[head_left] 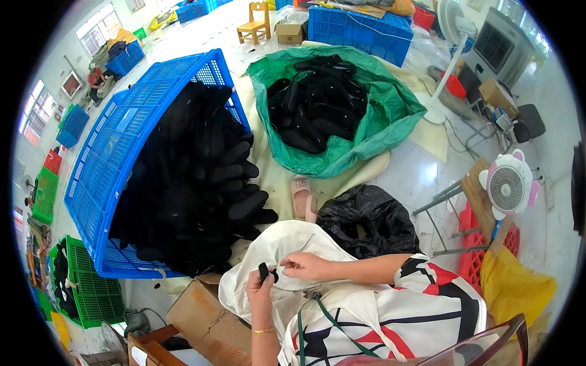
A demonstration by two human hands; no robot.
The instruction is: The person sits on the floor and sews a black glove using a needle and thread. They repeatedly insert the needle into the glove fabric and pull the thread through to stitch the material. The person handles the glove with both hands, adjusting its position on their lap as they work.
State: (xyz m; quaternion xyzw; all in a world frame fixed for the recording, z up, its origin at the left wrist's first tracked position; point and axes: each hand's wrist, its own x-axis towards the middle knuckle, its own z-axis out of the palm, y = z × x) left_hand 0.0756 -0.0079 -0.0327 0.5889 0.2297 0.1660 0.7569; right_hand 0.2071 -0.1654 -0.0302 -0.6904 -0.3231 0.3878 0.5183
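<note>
Over my lap lies a cream cloth (268, 241). My left hand (259, 294) is closed on a small black fabric piece (264, 272), which sticks up between the fingers. Just to its right my right hand (305, 266) has thumb and fingers pinched together, close to the black piece; what they hold, if anything, is too small to make out. Ahead on the left, a tilted blue crate (122, 140) spills a heap of black, long, rounded sock-like pieces (195, 177). Similar black pieces (317, 100) fill an open green sack (384, 122) straight ahead.
A black plastic bag (372, 219) stands right of my knees, near a pink shoe (301, 198). A cardboard box (210, 320) is at my left. To the right are a small fan (508, 188) on a stool and a yellow bag (516, 283). Another person (96, 82) sits far left.
</note>
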